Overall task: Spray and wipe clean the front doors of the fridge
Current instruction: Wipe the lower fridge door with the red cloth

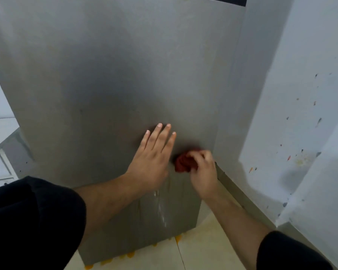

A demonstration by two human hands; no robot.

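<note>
Head view, looking down the front of a tall grey fridge door (105, 75) that fills most of the frame. A person in black sleeves reaches both bare forearms towards its lower part.

The left hand (154, 158) lies flat against the door, fingers straight and close together, pointing up. Just to its right, the right hand (203, 172) has its fingers curled round a crumpled red cloth (182, 163) and holds it against the door close to the door's right edge. The cloth sits between the two hands, showing at the left of the right hand's fingers, nearly touching the left hand's edge.

Below the left hand, pale wet streaks (161, 208) run down the door towards the floor.

To the right stands a pale wall (300, 114) dotted with small dark and orange specks. Beige floor tiles (213, 246) show at the fridge's foot.
</note>
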